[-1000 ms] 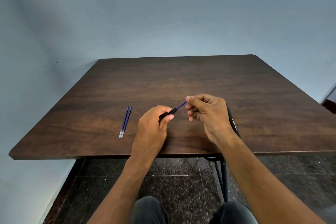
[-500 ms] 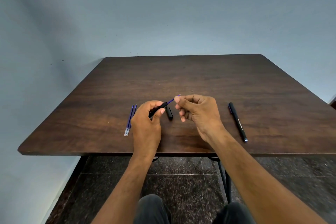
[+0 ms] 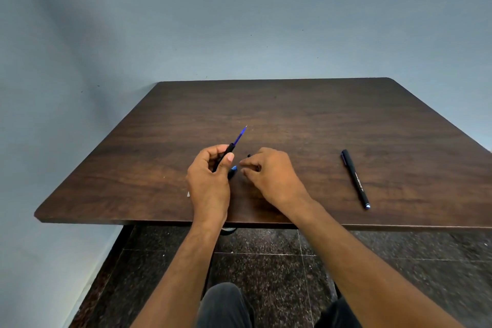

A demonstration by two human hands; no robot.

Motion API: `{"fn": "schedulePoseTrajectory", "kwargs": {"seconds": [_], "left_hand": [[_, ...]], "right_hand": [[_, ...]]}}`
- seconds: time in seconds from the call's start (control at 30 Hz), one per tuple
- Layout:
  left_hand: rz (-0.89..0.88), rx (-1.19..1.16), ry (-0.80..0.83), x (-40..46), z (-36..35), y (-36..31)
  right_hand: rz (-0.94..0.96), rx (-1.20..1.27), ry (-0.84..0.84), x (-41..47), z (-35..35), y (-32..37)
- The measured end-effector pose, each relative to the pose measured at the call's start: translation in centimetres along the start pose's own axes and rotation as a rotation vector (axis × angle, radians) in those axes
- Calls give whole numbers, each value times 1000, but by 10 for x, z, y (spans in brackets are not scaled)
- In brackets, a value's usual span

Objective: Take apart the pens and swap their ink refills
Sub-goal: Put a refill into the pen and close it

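My left hand (image 3: 209,178) is closed around a black pen barrel (image 3: 228,150). A blue refill (image 3: 240,136) sticks out of it, pointing up and to the right. A short black piece with a blue end (image 3: 233,170) shows just under my left thumb. My right hand (image 3: 271,177) rests low on the table, its fingertips pinched over a small black pen piece (image 3: 249,155) that is mostly hidden. A whole black pen (image 3: 355,178) lies to the right, apart from both hands. The pale end of the spare refills (image 3: 188,194) peeks out left of my left wrist.
The dark wooden table (image 3: 292,114) stands against a blue-grey wall, its front edge just under my wrists. Below it are a dark speckled tile floor (image 3: 266,269) and my knees.
My right hand has let go of the refill tip and dropped onto the small black piece on the table. My left hand has tilted the barrel up, and it now covers the spare refills.
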State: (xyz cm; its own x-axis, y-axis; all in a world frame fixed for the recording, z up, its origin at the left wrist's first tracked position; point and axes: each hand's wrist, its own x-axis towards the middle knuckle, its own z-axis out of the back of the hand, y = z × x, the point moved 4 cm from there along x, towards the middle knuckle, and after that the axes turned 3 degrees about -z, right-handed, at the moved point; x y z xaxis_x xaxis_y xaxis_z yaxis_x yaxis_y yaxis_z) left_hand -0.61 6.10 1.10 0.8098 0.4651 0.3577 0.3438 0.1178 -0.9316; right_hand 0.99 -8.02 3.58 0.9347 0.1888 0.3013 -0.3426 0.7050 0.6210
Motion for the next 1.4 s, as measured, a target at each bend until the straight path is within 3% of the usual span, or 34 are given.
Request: {"fn": "schedulePoseTrajectory", "kwargs": {"seconds": [0.1,0.23,0.5,0.73,1.1,1.4], "left_hand": [[10,-15,25,0,-1,1],[25,-24,32,0,-1,3],[-8,8,31,0,-2,2],[-45,131,135,-3,-7,0],[-97,312,234,-6,-13,-6],[-91,342,251,-7,-15,-6]], "right_hand": [[147,-163,38,1,-10,12],[157,-279,111,2,-18,15],[66,-168,45,2,2,4],[-237,414,-133,-8,38,-33],[-372,1272,-179,-14,40,-67],[-369,1257,-162,-11,41,-71]]}}
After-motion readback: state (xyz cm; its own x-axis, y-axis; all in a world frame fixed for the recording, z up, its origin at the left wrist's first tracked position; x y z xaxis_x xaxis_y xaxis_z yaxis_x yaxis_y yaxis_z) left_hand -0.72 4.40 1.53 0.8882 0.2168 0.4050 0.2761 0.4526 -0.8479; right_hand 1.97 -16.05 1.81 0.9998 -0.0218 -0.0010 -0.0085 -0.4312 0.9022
